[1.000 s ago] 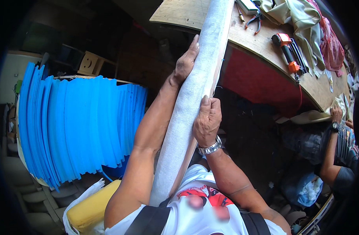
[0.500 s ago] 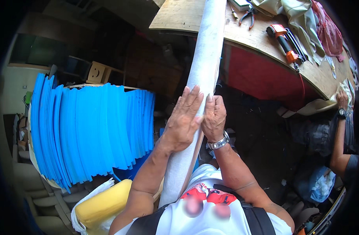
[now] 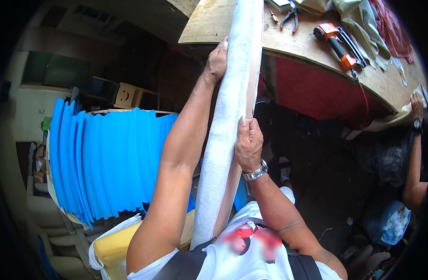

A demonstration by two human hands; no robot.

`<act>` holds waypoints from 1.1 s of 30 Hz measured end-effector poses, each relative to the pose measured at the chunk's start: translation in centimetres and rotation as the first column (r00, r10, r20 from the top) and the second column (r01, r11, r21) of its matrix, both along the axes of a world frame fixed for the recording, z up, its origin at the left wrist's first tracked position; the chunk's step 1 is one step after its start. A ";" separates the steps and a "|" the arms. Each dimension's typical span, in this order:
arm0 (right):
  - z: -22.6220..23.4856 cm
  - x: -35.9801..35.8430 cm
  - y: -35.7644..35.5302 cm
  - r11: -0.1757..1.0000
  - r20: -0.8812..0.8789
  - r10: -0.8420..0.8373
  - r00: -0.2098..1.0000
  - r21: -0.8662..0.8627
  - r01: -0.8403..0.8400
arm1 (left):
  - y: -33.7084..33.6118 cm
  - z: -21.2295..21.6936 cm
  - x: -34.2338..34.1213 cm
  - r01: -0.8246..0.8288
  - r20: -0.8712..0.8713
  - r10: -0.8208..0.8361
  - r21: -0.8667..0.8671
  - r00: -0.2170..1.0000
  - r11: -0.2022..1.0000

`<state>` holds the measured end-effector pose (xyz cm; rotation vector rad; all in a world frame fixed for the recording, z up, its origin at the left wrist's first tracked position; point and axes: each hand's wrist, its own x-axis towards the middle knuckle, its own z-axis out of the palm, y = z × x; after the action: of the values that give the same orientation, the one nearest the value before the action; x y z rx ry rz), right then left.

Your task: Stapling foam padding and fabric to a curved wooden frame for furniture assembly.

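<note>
A long, narrow piece wrapped in pale grey-white fabric (image 3: 225, 119) stretches from my lap up onto the workbench. A bare wooden strip (image 3: 254, 70) shows along its right side. My left hand (image 3: 217, 60) reaches far along it and grips its left edge, close to the bench; the fingertips are partly hidden. Nearer to me, my right hand (image 3: 249, 143), wearing a metal watch, is closed in a fist at the fabric's right edge, thumb on top. The fabric edge inside that fist is mostly hidden.
On the wooden workbench (image 3: 209, 23) lie pliers (image 3: 291, 19), an orange-black staple gun (image 3: 337, 46) with a red hose, and draped cloth. Blue sheets (image 3: 111, 163) stand stacked at left, above a yellow cushion (image 3: 116, 245). Another person's arm (image 3: 413, 158) reaches in at right.
My left hand has slid from the middle of the fabric's top face to its far left edge. My right hand stays closed at the right edge, shifted slightly nearer.
</note>
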<state>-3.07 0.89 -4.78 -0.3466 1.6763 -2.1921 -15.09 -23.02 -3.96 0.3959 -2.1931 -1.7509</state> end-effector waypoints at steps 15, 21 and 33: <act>-1.0 0.5 0.8 0.992 -0.020 -0.060 0.998 0.109 0.062 | 12.9 6.1 10.4 0.078 0.193 0.083 -0.701 0.978 0.708; 0.7 0.5 2.6 0.999 0.023 -0.036 0.999 0.024 0.036 | 17.3 7.5 14.6 0.117 0.285 0.162 -0.755 0.945 0.646; -2.8 -34.1 10.4 0.553 -0.862 0.189 0.471 0.489 0.674 | 18.1 7.5 11.1 0.075 0.326 0.216 -0.690 0.920 0.720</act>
<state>-37.22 11.32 -7.60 -1.0774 3.2869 -1.0262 -3.99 -4.90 3.58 0.6565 -2.8535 -0.7117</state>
